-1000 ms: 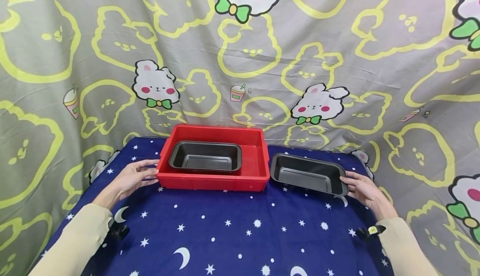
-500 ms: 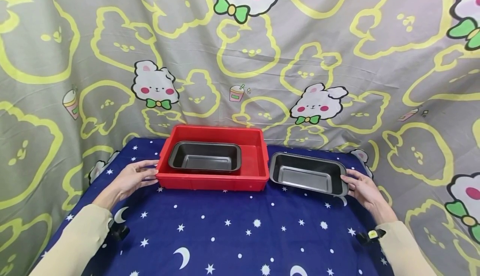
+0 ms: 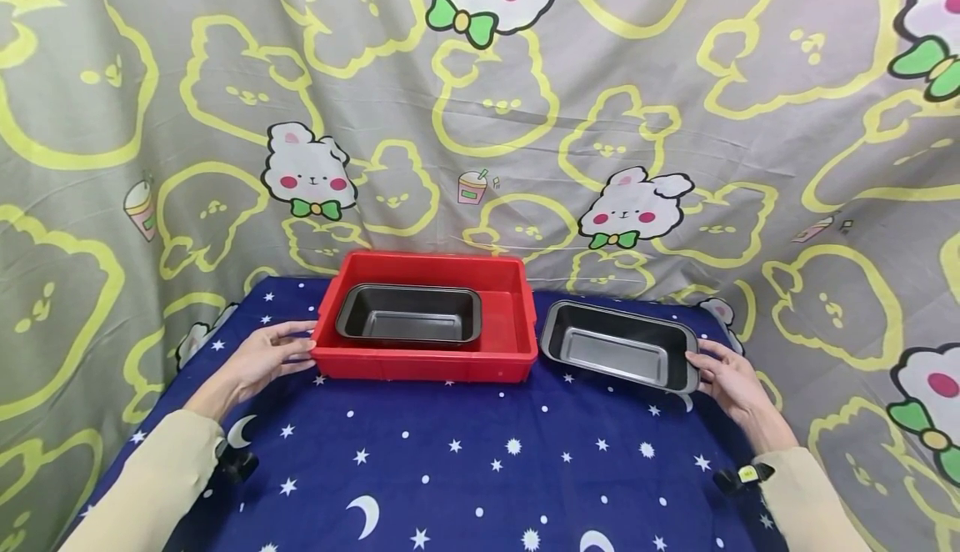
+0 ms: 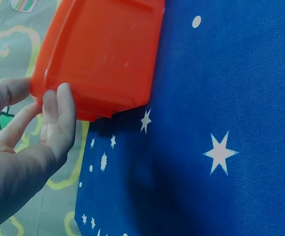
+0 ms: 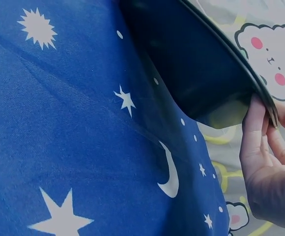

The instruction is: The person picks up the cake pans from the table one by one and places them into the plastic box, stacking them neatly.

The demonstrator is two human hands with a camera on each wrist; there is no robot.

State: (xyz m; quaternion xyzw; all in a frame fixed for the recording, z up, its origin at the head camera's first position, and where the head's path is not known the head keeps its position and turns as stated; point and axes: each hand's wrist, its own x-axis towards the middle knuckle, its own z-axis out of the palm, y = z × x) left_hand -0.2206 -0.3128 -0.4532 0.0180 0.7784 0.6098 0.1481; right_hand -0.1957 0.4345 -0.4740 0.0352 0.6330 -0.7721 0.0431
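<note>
A red rectangular bin (image 3: pixel 420 363) stands at the back of the table, and one dark loaf pan (image 3: pixel 408 327) lies in its left part. At the bin's left end is my left hand (image 3: pixel 262 362), its extended fingers touching the outer wall and rim; the left wrist view shows the fingertips on the red plastic (image 4: pixel 108 54). To the right of the bin, a second dark loaf pan (image 3: pixel 615 352) sits at a slant. My right hand (image 3: pixel 733 381) pinches its right end. In the right wrist view thumb and fingers (image 5: pixel 253 130) grip the rim from both sides.
A dark blue cloth (image 3: pixel 450 469) with white stars and moons covers the table. Behind it and at both sides hangs a grey curtain (image 3: pixel 517 135) with yellow outlines and rabbit faces. Each wrist carries a small black camera (image 3: pixel 236 459).
The right loaf pan has shifted slightly right and tipped so more of its inside faces me, my right hand moving with it. The left hand, bin and inner pan stay put.
</note>
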